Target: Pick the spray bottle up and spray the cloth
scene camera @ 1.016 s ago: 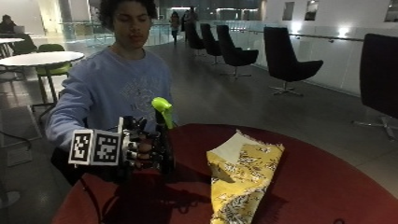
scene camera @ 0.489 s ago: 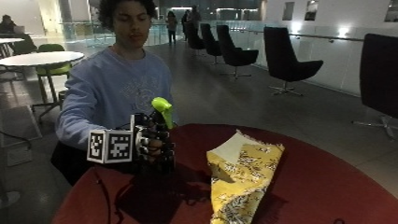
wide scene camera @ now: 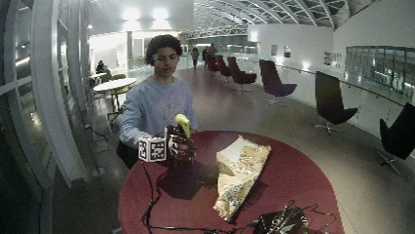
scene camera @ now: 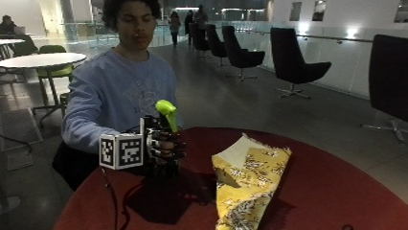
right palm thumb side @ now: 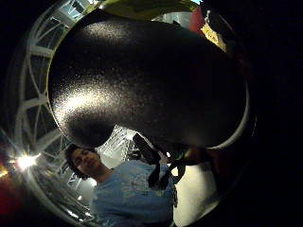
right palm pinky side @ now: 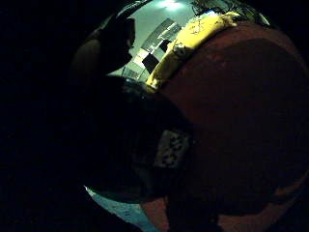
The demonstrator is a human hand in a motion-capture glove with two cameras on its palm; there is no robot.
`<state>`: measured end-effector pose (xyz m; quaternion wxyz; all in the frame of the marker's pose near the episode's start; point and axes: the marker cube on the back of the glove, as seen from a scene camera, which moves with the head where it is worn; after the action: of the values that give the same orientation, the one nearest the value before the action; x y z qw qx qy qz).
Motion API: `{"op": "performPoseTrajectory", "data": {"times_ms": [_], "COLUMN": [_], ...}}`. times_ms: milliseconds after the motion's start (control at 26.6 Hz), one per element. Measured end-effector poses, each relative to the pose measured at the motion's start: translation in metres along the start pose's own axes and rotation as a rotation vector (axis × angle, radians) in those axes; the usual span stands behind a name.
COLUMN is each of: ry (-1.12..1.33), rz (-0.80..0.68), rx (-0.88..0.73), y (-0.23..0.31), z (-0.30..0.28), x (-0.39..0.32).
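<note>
So the gloved right hand had its fingers curled round the dark body of the spray bottle, holding it upright over the red table, near the edge by the person. The bottle's lime green head stuck up above the knuckles. Couldn't tell whether the bottom of the bottle was touching the table or just off it, it was too dark down there.

The cloth, yellow with a dark pattern, lay folded in a long strip on the table just beside the hand, on the side away from the person's body, not touching the bottle.

In the thumb-side palm view the bottle's black speckled body filled most of the frame, right up against the palm. The little-finger view showed the cloth across the red tabletop.
</note>
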<state>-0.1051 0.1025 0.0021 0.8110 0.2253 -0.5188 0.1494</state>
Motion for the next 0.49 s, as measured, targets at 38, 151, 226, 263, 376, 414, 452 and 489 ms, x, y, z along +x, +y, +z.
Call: {"op": "performPoseTrajectory", "data": {"times_ms": [38, 151, 226, 263, 376, 414, 452, 489], "ry": [-0.007, -0.011, -0.007, -0.004, 0.005, 0.007, 0.009, 0.011], "rz": [-0.001, -0.015, -0.029, -0.036, -0.047, -0.047, -0.046, -0.043], "rx": [0.007, 0.034, 0.051, 0.058, 0.061, 0.056, 0.05, 0.044], "y": [0.0003, 0.0012, 0.0022, 0.0025, 0.0031, 0.0034, 0.004, 0.0047], "z": [0.0008, 0.0026, 0.0042, 0.0049, 0.0061, 0.0062, 0.0063, 0.0064], "x": [-0.0001, 0.0003, 0.0006, 0.0006, -0.0001, -0.0004, -0.0008, -0.0013]}}
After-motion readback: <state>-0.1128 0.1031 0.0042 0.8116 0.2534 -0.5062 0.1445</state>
